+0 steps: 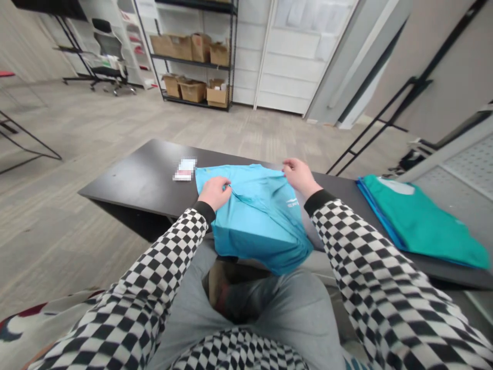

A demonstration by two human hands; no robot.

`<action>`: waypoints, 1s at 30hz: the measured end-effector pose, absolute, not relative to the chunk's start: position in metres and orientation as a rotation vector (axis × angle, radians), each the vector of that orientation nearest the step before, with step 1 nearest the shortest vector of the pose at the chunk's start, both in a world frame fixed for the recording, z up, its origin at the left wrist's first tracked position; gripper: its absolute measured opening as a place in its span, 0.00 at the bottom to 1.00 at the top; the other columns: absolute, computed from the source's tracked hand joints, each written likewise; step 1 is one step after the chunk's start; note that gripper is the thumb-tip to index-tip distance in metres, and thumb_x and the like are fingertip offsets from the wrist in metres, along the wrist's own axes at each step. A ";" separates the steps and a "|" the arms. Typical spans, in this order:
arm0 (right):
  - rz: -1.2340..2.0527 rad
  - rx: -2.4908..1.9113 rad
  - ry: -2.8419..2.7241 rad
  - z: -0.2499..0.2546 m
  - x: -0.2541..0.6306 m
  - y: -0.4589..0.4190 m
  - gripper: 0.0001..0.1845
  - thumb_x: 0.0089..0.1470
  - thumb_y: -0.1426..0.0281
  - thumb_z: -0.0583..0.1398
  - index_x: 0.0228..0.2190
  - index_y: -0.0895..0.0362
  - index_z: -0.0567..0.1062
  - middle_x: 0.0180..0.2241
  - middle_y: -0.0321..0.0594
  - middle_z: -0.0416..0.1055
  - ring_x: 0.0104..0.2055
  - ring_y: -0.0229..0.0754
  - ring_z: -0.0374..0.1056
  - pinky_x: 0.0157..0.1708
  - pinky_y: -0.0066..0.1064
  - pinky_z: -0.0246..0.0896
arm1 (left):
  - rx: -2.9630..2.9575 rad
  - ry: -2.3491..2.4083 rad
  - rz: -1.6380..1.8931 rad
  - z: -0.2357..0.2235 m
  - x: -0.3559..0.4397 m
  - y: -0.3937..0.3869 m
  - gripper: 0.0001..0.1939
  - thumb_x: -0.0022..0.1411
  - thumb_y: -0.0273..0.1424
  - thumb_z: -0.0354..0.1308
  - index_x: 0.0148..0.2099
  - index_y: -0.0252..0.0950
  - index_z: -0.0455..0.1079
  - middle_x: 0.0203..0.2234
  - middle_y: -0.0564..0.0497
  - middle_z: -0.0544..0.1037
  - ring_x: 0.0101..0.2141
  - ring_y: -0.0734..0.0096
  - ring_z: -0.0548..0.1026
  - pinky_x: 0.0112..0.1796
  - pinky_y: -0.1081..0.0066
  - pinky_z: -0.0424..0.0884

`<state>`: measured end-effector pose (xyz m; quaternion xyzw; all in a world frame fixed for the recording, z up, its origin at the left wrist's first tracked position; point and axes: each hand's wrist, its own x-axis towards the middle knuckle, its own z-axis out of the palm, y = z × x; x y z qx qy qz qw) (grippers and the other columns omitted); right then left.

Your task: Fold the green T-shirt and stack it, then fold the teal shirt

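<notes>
A light blue T-shirt (pixel 250 226) lies partly on the dark table, its near part hanging over the front edge toward my lap. White lettering shows on its right side, next to a grey patch. My left hand (pixel 215 192) is closed in a pinch on the cloth near the left side, where a raised fold runs off to the right. At the far right edge of the T-shirt, my right hand (pixel 299 176) pinches the fabric between thumb and fingers. The cloth between the hands is creased.
On the dark table (pixel 127 174), a small blurred-out card (pixel 185 169) lies left of the T-shirt. Folded green and blue garments (pixel 419 221) are stacked at the right. Beyond stand a shelf rack (pixel 192 64) with cardboard boxes, an office chair (pixel 108 56) and a black metal frame (pixel 377 133).
</notes>
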<state>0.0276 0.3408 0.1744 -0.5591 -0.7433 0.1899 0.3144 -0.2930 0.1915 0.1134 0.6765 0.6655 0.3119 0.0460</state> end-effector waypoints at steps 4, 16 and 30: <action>0.236 -1.571 -2.146 0.165 0.092 0.336 0.20 0.64 0.72 0.60 0.53 0.59 0.85 0.53 0.55 0.86 0.57 0.56 0.81 0.64 0.44 0.73 | 2.131 2.047 0.882 0.116 -0.292 0.189 0.19 0.71 0.32 0.57 0.57 0.38 0.83 0.55 0.42 0.86 0.58 0.47 0.81 0.65 0.51 0.73; 0.292 -1.529 -2.341 0.145 0.072 0.383 0.28 0.63 0.75 0.62 0.63 0.60 0.80 0.77 0.61 0.63 0.77 0.62 0.62 0.76 0.53 0.58 | 2.534 1.534 0.536 0.131 -0.214 0.166 0.34 0.73 0.33 0.57 0.79 0.38 0.67 0.72 0.40 0.74 0.71 0.50 0.71 0.72 0.51 0.66; 0.626 -1.629 -2.245 0.151 0.096 0.429 0.09 0.62 0.68 0.64 0.38 0.56 0.85 0.43 0.45 0.86 0.35 0.42 0.78 0.40 0.31 0.75 | 2.585 1.356 0.401 0.151 -0.218 0.156 0.14 0.66 0.24 0.58 0.49 0.40 0.79 0.46 0.43 0.84 0.50 0.51 0.81 0.56 0.54 0.76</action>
